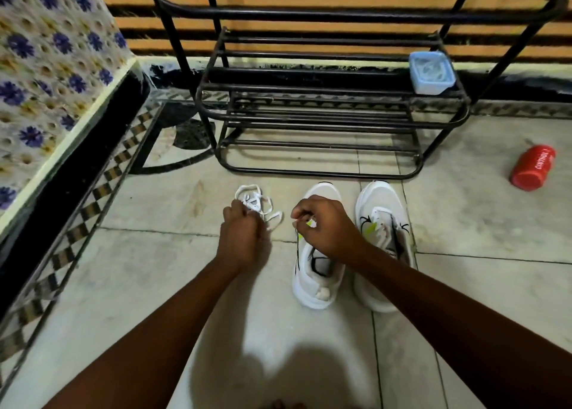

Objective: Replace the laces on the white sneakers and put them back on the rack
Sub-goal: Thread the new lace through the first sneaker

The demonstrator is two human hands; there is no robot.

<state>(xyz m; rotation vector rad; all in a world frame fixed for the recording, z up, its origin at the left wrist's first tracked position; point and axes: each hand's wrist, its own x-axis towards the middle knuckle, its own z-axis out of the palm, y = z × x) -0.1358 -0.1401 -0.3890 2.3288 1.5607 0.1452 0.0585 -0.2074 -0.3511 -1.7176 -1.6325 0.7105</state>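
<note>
Two white sneakers stand side by side on the tiled floor, toes toward the rack. The left sneaker (318,272) has no lace that I can see; the right sneaker (383,223) still shows lacing. My right hand (325,226) hovers over the left sneaker's tongue, fingers curled and pinching at something small there. My left hand (243,232) grips the near end of a loose white lace (258,203) that lies tangled on the floor left of the shoes. The black metal shoe rack (334,124) stands just beyond.
A pale blue lidded plastic box (431,73) sits on the rack's right end. A red bottle (534,167) lies on the floor at right. A patterned cloth-covered bed or bench (52,77) fills the left side. A striped wall is behind the rack.
</note>
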